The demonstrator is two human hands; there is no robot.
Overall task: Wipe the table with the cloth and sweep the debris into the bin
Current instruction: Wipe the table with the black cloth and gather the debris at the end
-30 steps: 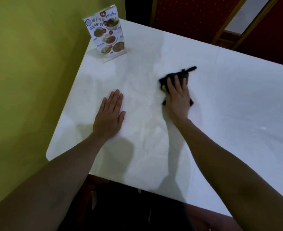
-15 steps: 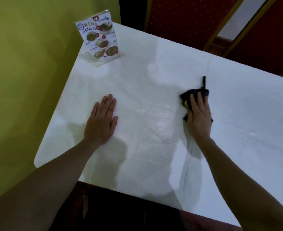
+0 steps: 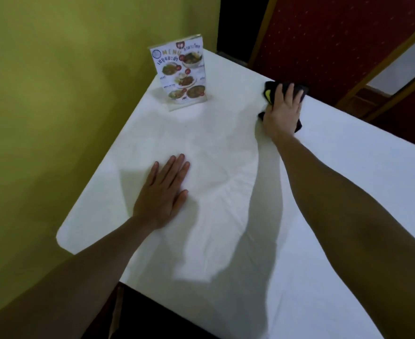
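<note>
A: So, where is the right hand?

B: It sits in the upper right of the frame, at the far edge of the white table. It lies palm down on the black cloth, fingers spread a little and pressed flat over the fabric rather than curled round it.

A: Does the hand grip the cloth?

B: It pins the cloth to the tabletop. The fingers reach over the cloth toward the table's edge, and black fabric shows beyond the fingertips, left of the index finger and below the heel of the hand. A yellow patch on the cloth shows just left of the fingers.

A: And the left hand?

B: Left of centre in the frame, flat on the table with palm down. The four fingers lie close together and point up the frame; the thumb stands out to the right. It holds nothing and touches only the tabletop.

A: What else stands on the table?

B: A clear stand with a menu card, upright near the upper centre, close to the table's far left corner. It is well apart from both hands.

A: And around the table?

B: A yellow-green wall fills the left side of the frame. A red chair back with a gold frame stands past the far edge, right behind the cloth. No bin or debris can be made out.
</note>
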